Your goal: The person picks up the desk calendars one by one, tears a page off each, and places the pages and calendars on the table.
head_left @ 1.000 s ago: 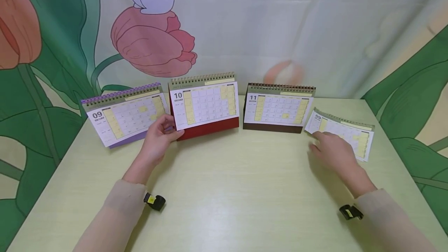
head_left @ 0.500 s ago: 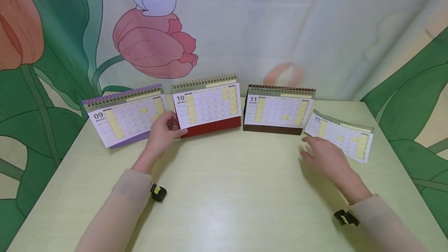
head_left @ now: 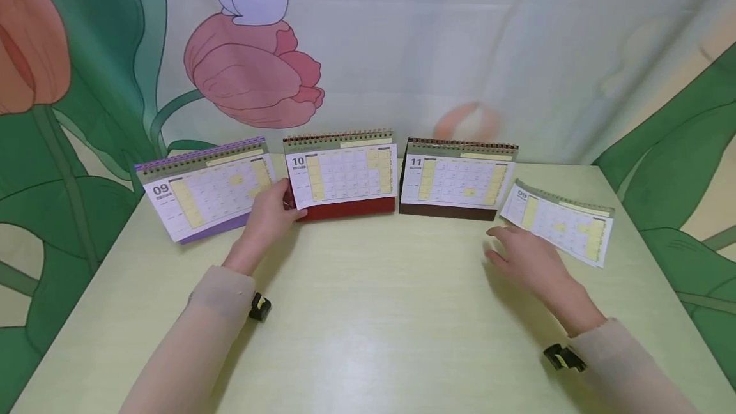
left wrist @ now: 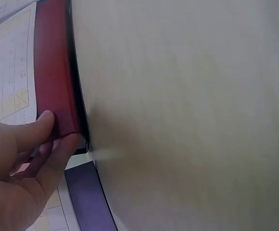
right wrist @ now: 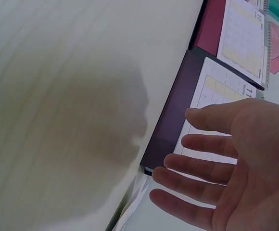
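Note:
A red desk calendar (head_left: pixel 351 207) showing page 10 stands upright at the back of the table. My left hand (head_left: pixel 267 216) grips its lower left corner; in the left wrist view the thumb and fingers (left wrist: pixel 65 147) pinch the red base (left wrist: pixel 55 72). My right hand (head_left: pixel 531 257) is held over the table with nothing in it, its fingers apart in the right wrist view. Nearest to it are the brown desk calendar (head_left: pixel 448 211) on page 11 and a calendar (head_left: pixel 566 222) on page 09 at the far right, whose base is hidden.
A purple desk calendar (head_left: pixel 207 197) on page 09 stands angled at the left, close behind my left hand. Behind the row hangs a printed curtain (head_left: pixel 368 50) with flowers. Bare pale tabletop (head_left: pixel 368 299) lies between my forearms.
The red calendar has shifted slightly right and turned straighter, its left side going back with my left hand. My right hand has moved left, away from the far right calendar.

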Tool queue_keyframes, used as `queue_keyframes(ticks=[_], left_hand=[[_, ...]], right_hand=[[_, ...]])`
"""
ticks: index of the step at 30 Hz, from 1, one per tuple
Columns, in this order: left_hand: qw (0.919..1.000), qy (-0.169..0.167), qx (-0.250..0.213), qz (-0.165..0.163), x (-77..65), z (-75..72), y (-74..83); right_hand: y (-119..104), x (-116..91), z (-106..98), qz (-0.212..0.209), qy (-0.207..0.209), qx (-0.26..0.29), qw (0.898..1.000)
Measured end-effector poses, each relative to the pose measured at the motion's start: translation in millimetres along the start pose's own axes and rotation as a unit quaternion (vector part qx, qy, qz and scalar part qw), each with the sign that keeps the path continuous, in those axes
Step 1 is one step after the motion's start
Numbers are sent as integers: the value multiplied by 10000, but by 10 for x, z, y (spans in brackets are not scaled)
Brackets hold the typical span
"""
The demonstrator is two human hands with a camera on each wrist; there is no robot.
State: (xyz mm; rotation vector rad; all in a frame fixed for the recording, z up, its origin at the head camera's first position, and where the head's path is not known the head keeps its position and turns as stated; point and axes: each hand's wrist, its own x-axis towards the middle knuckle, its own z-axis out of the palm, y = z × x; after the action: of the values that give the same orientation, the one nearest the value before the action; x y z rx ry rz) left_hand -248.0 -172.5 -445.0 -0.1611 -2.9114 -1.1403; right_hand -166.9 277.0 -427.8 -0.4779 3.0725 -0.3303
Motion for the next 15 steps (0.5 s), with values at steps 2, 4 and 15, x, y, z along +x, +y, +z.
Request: queue_keyframes(ticks=[2,4,15], left_hand=[[9997,-105,228,-6,16,0,9],[9989,-188,418,4,26,2,15],[9970,-377,671,-113,45,-6,18]], right_hand=[[-17,-2,0,-72,46,-39,10000],[-32,-3,-3,-130,94,-73,9998],[-74,-6,-23,-254,164,-131,9995]])
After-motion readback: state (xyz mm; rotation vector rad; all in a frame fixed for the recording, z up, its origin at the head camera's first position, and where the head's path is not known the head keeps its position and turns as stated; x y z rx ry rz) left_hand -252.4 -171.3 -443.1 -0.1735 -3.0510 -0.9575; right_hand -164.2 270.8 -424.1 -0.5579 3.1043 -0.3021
